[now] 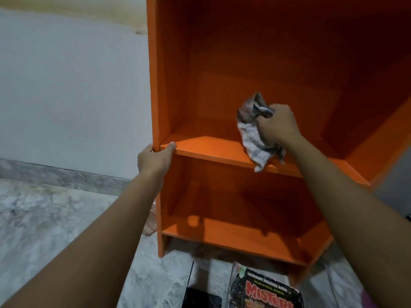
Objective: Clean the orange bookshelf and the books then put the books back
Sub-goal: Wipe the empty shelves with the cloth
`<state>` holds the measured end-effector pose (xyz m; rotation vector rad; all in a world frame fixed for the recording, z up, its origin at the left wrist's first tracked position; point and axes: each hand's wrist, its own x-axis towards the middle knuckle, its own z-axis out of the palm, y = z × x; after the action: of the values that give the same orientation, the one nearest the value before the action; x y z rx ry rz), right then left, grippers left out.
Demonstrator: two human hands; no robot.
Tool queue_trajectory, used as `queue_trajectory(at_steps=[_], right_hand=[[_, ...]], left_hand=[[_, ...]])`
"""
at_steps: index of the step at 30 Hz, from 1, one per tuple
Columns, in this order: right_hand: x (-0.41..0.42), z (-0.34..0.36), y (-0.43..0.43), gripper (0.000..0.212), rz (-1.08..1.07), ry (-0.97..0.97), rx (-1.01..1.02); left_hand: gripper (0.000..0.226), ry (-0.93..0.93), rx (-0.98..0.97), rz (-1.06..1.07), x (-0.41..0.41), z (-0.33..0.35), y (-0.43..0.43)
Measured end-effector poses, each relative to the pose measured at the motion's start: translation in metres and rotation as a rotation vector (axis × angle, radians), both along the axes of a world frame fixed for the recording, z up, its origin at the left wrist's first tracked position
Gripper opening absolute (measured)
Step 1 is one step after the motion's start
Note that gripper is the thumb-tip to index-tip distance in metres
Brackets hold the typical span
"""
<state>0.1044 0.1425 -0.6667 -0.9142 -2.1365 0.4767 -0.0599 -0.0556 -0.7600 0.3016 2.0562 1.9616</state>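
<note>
I've got left hand [155, 157] gripping the bookshelf [175, 85] side edge to steady it, right hand [278, 125] bunching the rag [251, 138] on the middle shelf [211, 150]; books [264, 290] parked on floor, out of the way

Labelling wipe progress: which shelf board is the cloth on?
The upper shelf board: the cloth in the right hand drapes over its front edge. The lower shelf board has none.

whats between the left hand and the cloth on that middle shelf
Nothing: in the head view the shelf board is bare from the left hand gripping its corner to the cloth in the right hand.
</note>
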Motion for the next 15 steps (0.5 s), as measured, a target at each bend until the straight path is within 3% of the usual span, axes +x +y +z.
queue_trajectory(at_steps=[2,4,6,8,12,15], right_hand=[[-0.005,-0.007,0.015,0.012,-0.117,-0.204,-0.144],[-0.017,-0.024,0.018,0.014,-0.069,-0.354,-0.227],[-0.031,-0.038,0.012,0.018,0.013,-0.415,-0.131],[-0.047,-0.044,0.000,0.023,0.117,-0.415,0.047],[-0.077,-0.051,-0.034,0.037,0.421,-0.385,0.126],[-0.086,-0.053,-0.067,0.027,0.603,-0.349,0.232]], left_hand=[[0.065,-0.031,0.000,-0.010,-0.002,0.002,0.001],[0.065,-0.033,-0.003,-0.011,-0.003,0.002,0.001],[0.065,-0.026,-0.013,-0.005,-0.002,0.000,0.001],[0.063,-0.007,-0.020,-0.019,-0.003,-0.001,0.000],[0.055,-0.020,-0.058,-0.064,-0.007,0.001,-0.006],[0.041,-0.071,-0.069,-0.102,-0.011,0.004,-0.016]])
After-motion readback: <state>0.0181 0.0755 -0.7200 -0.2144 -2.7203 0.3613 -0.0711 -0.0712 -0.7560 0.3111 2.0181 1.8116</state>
